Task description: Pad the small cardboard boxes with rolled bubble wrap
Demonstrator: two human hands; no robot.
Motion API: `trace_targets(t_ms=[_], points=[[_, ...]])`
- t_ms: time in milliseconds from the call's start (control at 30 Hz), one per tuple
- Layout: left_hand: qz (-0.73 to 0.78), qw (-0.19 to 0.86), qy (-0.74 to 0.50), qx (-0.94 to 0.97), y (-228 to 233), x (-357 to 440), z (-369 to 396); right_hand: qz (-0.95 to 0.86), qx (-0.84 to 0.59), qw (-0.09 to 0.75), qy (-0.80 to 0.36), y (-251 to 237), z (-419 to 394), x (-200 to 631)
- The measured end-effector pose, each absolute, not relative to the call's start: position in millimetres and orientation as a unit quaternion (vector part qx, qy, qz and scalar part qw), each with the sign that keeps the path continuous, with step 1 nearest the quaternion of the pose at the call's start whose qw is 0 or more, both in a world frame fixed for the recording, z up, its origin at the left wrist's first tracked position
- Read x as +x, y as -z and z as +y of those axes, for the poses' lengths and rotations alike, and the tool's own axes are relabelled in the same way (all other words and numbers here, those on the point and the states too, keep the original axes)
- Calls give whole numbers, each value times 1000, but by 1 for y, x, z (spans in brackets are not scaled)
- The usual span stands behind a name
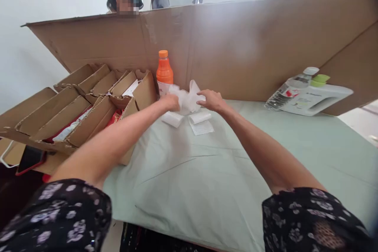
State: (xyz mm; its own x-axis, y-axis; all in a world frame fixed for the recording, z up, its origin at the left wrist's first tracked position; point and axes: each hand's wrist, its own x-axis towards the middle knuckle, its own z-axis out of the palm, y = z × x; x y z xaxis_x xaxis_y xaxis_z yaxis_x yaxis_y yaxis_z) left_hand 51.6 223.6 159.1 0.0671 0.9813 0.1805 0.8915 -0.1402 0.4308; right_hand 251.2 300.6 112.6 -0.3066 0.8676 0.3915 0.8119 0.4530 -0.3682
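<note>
Both my arms reach far across the table. My left hand [170,102] and my right hand [213,101] grip a crumpled white plastic bag [188,96] between them, just above the pale green cloth [206,173]. Under the bag lie two white rolled packets [173,119] [200,117] and a flat clear sachet [202,128]. An orange bottle [164,73] with an orange cap stands upright right behind my left hand.
Open cardboard boxes [88,106] with raised flaps crowd the left side. A tall cardboard screen [251,47] walls the back. A clear water bottle [291,88] and a white jug with green cap [317,96] lie at the right. A person's head shows behind the screen.
</note>
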Motion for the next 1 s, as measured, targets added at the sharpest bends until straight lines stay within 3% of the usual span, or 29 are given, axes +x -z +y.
trace_targets(t_ms=[267, 400, 733, 1000], points=[[718, 78, -226, 653, -28, 67, 146, -766, -583, 266, -55, 10, 197, 337], [738, 72, -239, 627, 14, 48, 131, -753, -596, 276, -41, 43, 164, 350], [643, 101, -286, 703, 34, 81, 205, -778, -563, 280, 5, 45, 153, 350], [622, 123, -336, 696, 47, 87, 214, -784, -530, 325, 3, 44, 148, 354]])
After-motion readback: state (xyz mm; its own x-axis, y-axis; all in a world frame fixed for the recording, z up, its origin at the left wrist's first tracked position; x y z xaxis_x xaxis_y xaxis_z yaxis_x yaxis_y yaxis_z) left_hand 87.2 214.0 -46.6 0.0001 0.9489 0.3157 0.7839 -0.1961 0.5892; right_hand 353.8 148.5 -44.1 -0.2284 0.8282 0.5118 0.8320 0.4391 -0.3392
